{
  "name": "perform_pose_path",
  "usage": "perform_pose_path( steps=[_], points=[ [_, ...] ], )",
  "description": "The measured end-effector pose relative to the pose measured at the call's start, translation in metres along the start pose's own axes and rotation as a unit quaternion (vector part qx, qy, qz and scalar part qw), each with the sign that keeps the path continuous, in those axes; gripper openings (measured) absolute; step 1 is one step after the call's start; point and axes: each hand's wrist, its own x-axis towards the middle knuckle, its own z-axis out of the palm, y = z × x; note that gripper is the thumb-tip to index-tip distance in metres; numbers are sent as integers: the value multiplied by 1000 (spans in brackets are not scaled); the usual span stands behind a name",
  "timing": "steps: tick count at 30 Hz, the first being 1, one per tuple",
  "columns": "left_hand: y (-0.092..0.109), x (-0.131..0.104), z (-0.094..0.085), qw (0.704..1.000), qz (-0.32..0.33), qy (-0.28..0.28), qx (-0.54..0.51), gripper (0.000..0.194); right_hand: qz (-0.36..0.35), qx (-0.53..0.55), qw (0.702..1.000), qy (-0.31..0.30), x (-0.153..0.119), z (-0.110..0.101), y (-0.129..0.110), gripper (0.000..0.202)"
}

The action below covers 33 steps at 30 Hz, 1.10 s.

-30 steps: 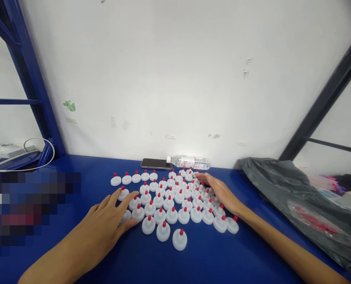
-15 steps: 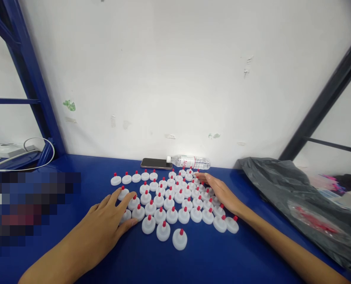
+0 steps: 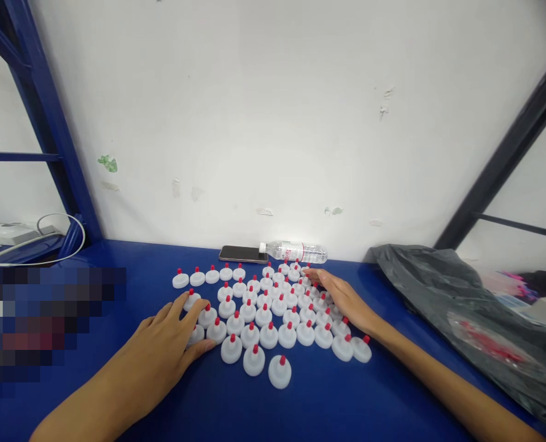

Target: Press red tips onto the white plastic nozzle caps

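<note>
Several white round caps with red tips (image 3: 279,372) stand upright in loose rows on the blue table (image 3: 236,411). My left hand (image 3: 169,334) rests at the left edge of the group, its fingers spread around a few caps, the thumb against the near side of one. At the right edge lies my right hand (image 3: 344,298), fingers extended and pointing to the left along the outermost caps. It partly hides some of them. Neither hand has a cap gripped.
Against the wall lie a dark phone (image 3: 242,254) and a clear plastic bottle (image 3: 295,252) on its side. A grey plastic bag (image 3: 420,276) with a clear packet of red pieces (image 3: 491,344) covers the right side. A white cable (image 3: 83,236) loops at left.
A few caps beside my left thumb have shifted very slightly to the right. Both hands are in nearly the same place.
</note>
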Motion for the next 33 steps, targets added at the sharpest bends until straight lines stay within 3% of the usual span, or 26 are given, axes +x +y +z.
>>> perform_pose_path(
  steps=[19, 28, 33],
  points=[
    [2, 1, 1, 999, -19, 1, -36, 59, -17, -26, 1000, 7, 1, -1, -1, 62],
    [0, 1, 3, 999, -18, 8, -36, 58, -34, -95, 993, 69, 4, -6, 5, 54],
    [1, 1, 3, 999, -17, 5, -40, 59, -38, -118, 987, 101, 8, -9, 11, 29]
  ],
)
